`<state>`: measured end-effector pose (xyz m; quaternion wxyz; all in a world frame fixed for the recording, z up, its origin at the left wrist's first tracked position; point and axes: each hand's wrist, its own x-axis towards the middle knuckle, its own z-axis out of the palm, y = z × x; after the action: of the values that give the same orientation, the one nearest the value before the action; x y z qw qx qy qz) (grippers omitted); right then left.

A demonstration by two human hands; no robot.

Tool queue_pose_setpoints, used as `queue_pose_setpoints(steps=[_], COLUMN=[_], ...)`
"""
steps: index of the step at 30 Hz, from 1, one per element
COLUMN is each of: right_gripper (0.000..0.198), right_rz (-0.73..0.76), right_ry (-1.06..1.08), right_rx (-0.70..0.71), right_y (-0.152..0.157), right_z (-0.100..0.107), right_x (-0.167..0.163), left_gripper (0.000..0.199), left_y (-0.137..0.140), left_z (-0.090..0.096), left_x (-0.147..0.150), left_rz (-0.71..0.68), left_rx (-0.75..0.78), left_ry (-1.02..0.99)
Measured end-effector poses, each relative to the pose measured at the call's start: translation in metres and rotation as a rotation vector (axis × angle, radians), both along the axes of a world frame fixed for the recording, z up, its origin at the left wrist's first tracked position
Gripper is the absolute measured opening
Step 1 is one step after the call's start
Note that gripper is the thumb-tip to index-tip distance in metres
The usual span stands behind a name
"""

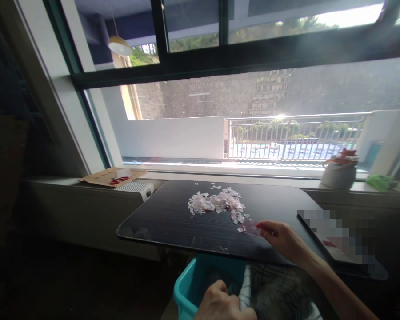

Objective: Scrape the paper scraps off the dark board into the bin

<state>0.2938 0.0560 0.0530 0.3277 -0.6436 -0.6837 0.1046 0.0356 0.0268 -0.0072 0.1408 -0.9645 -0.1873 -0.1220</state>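
Observation:
Small white paper scraps, some with pinkish marks, lie in a loose heap on the dark tabletop. My right hand pinches a clear, reddish-tinted plastic piece, low on the table beside the heap's near right end. A few scraps touch or lie under the plastic. Below the table's front edge stands a teal bin, its inside in shadow. My left hand is closed at the bin's near rim, fingers curled; its grip is partly hidden.
Red-handled scissors rest on a brown paper envelope on the sill at left. A partly blurred flat dark-edged object lies at the table's right. A white pot stands by the window. Striped cloth hangs beside the bin.

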Motion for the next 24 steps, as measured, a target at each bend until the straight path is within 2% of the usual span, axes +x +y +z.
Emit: queue_pose_setpoints(steps=[4,9,12,15,19,24], right_gripper=[0.032,0.038,0.037,0.034,0.037,0.036], right_rz=[0.021,-0.075,-0.080,-0.057,-0.067,-0.045], right_ry=[0.059,0.076,0.111,0.158,0.219,0.253], right_rx=[-0.034,0.005,0.012,0.002,0.011,-0.053], right_y=[-0.011,-0.008,-0.003,-0.003,-0.005,-0.014], right_z=[-0.001,-0.012,-0.017,-0.017,-0.015,-0.012], right_x=[0.010,0.018,0.017,0.014,0.015,0.012], left_gripper=[0.018,0.010,0.009,0.009,0.011,0.005], left_y=[0.000,0.003,0.004,-0.002,-0.011,-0.007], left_z=[0.014,0.028,0.033,0.042,0.049,0.045], left_x=[-0.017,-0.042,-0.052,-0.057,-0.058,-0.061], left_rz=[0.044,0.221,0.287,0.292,0.318,0.215], left_rx=[-0.041,-0.183,-0.245,-0.310,-0.428,-0.418], left_ry=[0.010,0.034,0.040,-0.069,-0.119,-0.132])
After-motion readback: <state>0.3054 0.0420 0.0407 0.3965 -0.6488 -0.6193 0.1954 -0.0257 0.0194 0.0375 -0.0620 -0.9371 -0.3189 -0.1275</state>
